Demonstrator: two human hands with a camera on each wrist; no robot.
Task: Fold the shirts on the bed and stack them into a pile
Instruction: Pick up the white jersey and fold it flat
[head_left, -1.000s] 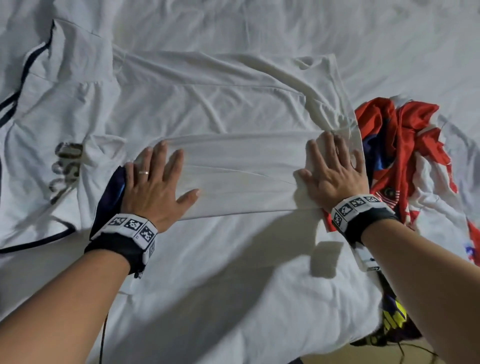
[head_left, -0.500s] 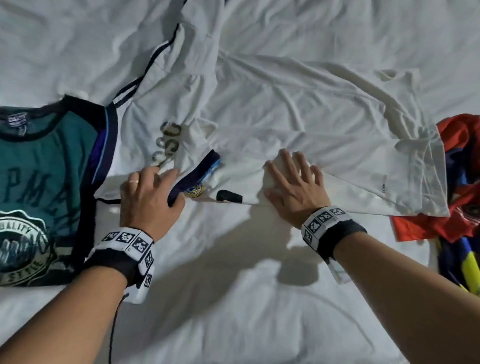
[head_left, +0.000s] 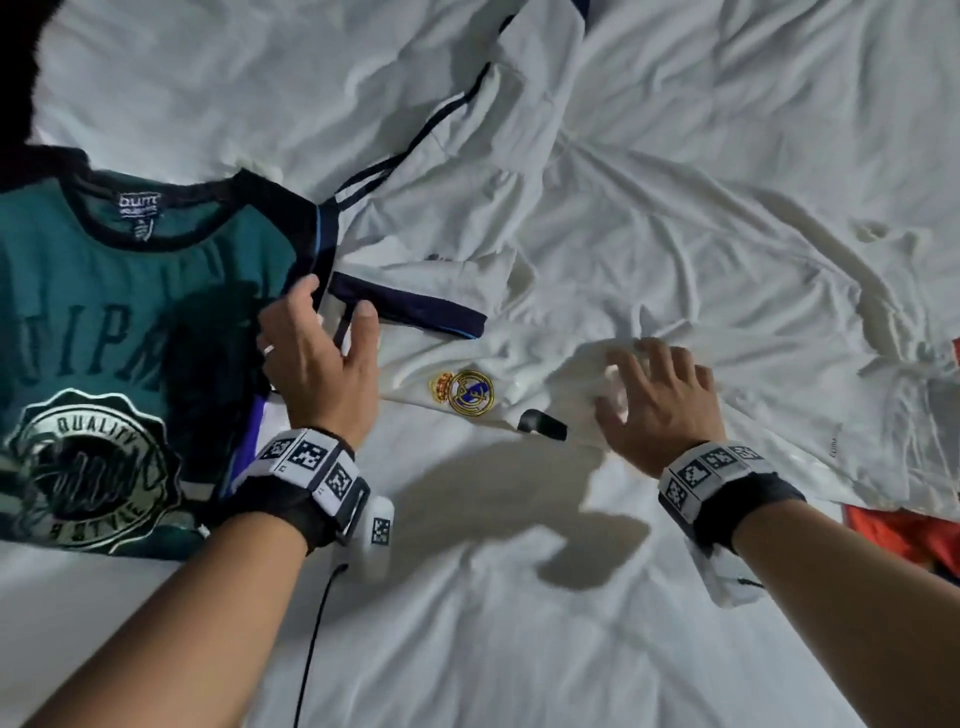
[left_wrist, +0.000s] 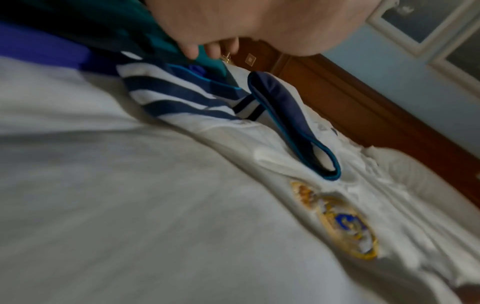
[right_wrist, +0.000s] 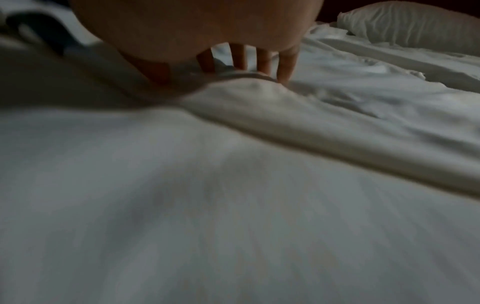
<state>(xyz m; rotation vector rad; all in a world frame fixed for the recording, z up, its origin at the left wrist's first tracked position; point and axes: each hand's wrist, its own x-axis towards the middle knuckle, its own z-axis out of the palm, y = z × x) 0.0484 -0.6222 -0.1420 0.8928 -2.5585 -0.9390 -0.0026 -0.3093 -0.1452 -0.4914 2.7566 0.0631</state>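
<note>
A white football jersey (head_left: 649, 249) with a navy collar (head_left: 410, 306) and a gold crest (head_left: 465, 392) lies spread and creased across the bed. My left hand (head_left: 337, 299) hovers over its striped shoulder beside the collar, fingers spread and loosely bent. In the left wrist view its fingertips (left_wrist: 202, 49) touch the edge of a teal printed shirt (head_left: 130, 322), which lies flat at the left. My right hand (head_left: 615, 382) claws into the jersey's chest right of the crest. A ridge of white cloth (right_wrist: 285, 115) is bunched between its thumb and fingers (right_wrist: 259, 67).
A red and orange shirt (head_left: 904, 535) pokes out under the jersey's hem at the right edge. Rumpled white sheet (head_left: 467, 623) covers the near side of the bed. A wooden headboard (left_wrist: 350, 98) and a pillow (right_wrist: 415, 24) lie beyond. A black cable (head_left: 311, 649) hangs from my left wrist.
My left hand let go of the collar and shifted up to the shoulder, uncovering the crest. My right hand went from pressing flat to gathering cloth. The view swung left.
</note>
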